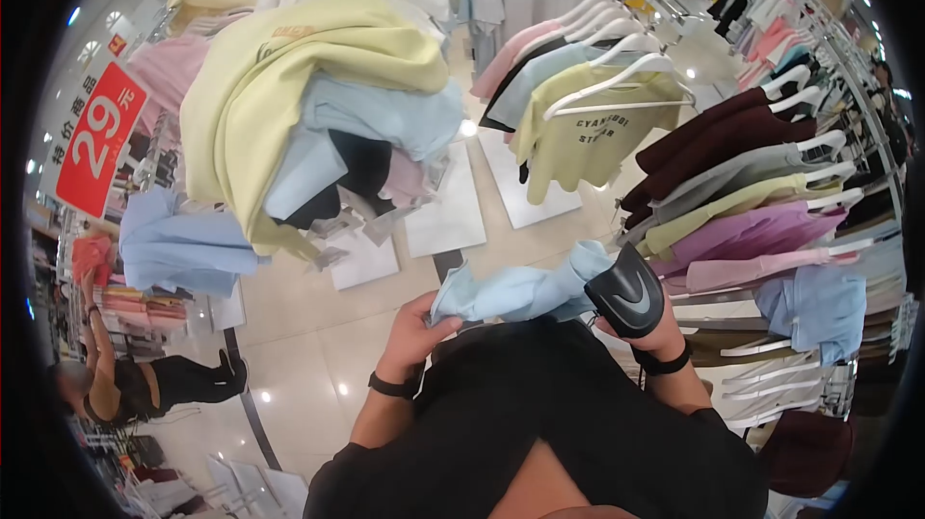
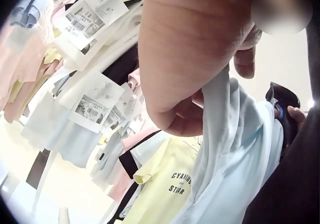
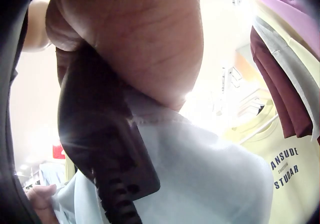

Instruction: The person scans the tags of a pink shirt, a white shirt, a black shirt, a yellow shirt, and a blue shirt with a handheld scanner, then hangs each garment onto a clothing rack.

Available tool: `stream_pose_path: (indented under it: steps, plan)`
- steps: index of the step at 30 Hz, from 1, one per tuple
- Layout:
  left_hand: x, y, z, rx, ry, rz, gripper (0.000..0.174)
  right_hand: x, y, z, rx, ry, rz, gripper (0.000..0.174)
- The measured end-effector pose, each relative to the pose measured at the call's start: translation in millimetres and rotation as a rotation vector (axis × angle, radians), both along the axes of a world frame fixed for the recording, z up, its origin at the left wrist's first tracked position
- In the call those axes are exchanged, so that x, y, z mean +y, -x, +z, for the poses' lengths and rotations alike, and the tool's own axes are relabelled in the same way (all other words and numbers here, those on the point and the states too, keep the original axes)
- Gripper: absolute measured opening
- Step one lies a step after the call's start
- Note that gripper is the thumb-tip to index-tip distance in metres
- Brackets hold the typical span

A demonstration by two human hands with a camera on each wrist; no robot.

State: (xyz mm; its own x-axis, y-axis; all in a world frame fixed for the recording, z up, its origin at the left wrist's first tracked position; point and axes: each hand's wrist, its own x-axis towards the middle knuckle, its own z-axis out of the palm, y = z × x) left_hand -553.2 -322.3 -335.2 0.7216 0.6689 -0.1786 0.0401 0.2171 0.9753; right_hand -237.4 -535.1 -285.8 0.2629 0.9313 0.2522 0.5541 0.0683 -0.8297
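A light blue garment (image 1: 520,292) stretches between both hands in front of my chest, bunched and twisted. My left hand (image 1: 409,336) pinches its left end between thumb and fingers; the left wrist view shows the cloth (image 2: 220,114) falling in folds from that grip. My right hand (image 1: 665,331) grips a black plastic hand-held device (image 1: 626,292) with a grey curved mark on its rounded face. In the right wrist view, a ribbed black cord or strip (image 3: 117,199) runs down beside the device, and the blue cloth hangs right against it. The right fingers are mostly hidden behind it.
A rack ahead is piled with a yellow sweatshirt (image 1: 279,66) and other clothes. Hanging shirts, including a yellow printed T-shirt (image 1: 597,129), stand ahead right. Another clothes rail (image 1: 752,211) runs close along the right. A red price sign (image 1: 96,138) and another person (image 1: 145,379) are at left.
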Motion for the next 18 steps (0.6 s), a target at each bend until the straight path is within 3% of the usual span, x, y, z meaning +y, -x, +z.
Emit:
stream_pose_path:
  steps: [4, 8, 9, 12, 14, 16, 18]
  plan:
    - [6.9, 0.7, -12.3, 0.079, -0.095, -0.016, 0.022, 5.5, 1.4, 12.8, -0.056, -0.092, 0.016, 0.072]
    - [7.6, -9.0, -14.1, 0.054, -0.107, 0.057, 0.020, -6.0, 1.2, -7.6, 0.175, 0.020, -0.114, 0.072]
    - [8.4, -9.9, -12.9, 0.040, -0.111, 0.059, 0.019, -2.4, 1.7, 6.9, 0.189, 0.042, -0.062, 0.073]
    - [15.1, -9.0, -13.0, 0.097, -0.164, 0.065, 0.016, -6.6, -0.9, 7.7, -0.020, 0.003, -0.065, 0.073]
    - [19.0, -8.5, -14.1, 0.103, -0.210, 0.067, 0.018, -4.6, -1.8, 13.2, 0.143, 0.040, -0.082, 0.068]
    - [25.0, -4.5, -18.1, 0.025, -0.075, 0.053, 0.024, -4.6, -1.9, 6.4, 0.293, -0.026, -0.096, 0.061]
    - [25.4, -0.9, -24.8, -0.052, 0.016, 0.100, 0.031, -5.5, -7.1, 0.6, 0.177, -0.075, -0.077, 0.053]
